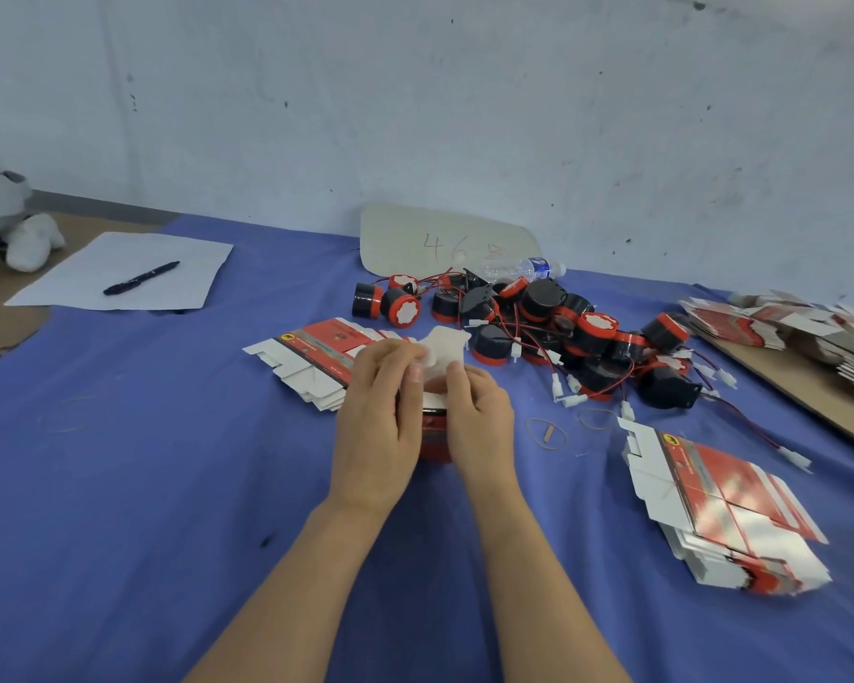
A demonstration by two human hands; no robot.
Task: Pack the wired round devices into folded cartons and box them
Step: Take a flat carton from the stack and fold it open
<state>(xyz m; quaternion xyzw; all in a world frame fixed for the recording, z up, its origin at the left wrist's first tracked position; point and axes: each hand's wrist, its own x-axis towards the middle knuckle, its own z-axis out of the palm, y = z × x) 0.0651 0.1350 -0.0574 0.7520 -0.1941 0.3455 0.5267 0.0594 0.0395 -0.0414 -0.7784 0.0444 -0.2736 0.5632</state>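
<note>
Both hands fold one red carton at table centre

Left hand (373, 426) and right hand (479, 416) pinch the upright carton's (432, 436) white flaps; three flat-carton stacks and a device pile (553, 332) at one o'clock.

Red-and-white carton (435, 426) upright between hands, flaps up; black-red wired devices (548, 327) heaped behind.

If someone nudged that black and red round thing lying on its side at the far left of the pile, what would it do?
The round device would probably roll, since it lies on its curved side. Its thin red and black wire runs toward the pile, so it may tug or snag there. It looks like hard plastic, so likely stiff rather than squashy.
</note>
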